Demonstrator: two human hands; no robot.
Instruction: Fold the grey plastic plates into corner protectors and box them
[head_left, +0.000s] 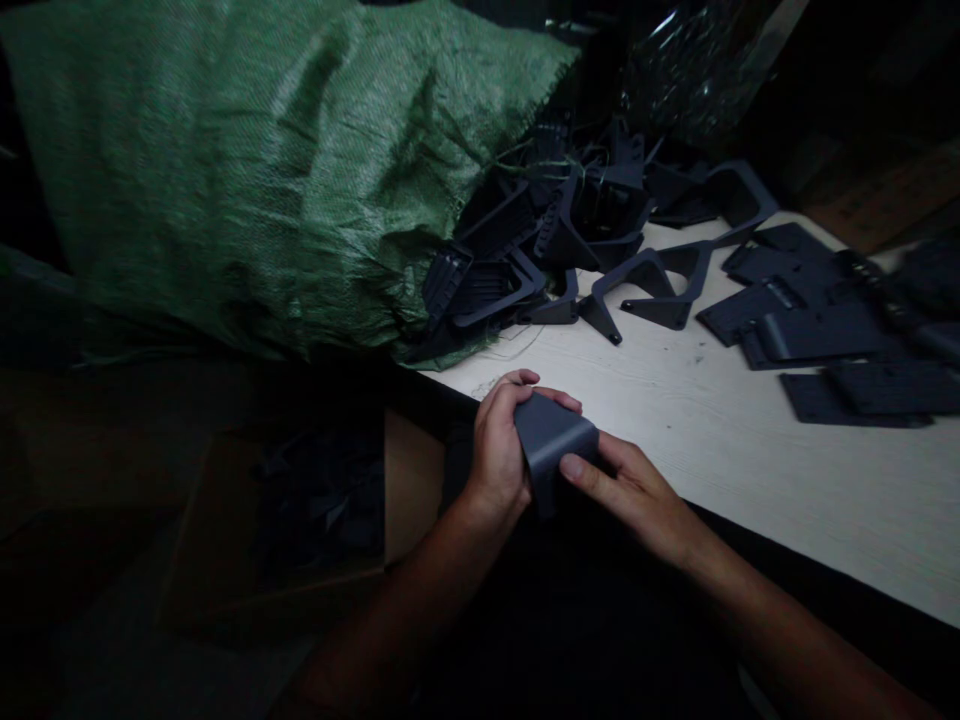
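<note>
A dark grey bent plastic part [556,432] is held between my two hands in front of the table's near edge. My left hand [501,440] wraps round its left side, with fingertips over the far edge. My right hand [630,490] grips the right side, the thumb lying on the rounded bend and the fingers behind it. The underside of the part is hidden. Beyond my hands, similar angled plastic parts [652,280] lie on the pale table [675,440].
A big green woven sack [300,180] lies at the upper left, dark plastic parts heaped at its mouth. Flat dark panels [825,310] are stacked at the right. Below left stands a cardboard box [414,490] holding dark pieces. Clear plastic film [690,70] sits at the back.
</note>
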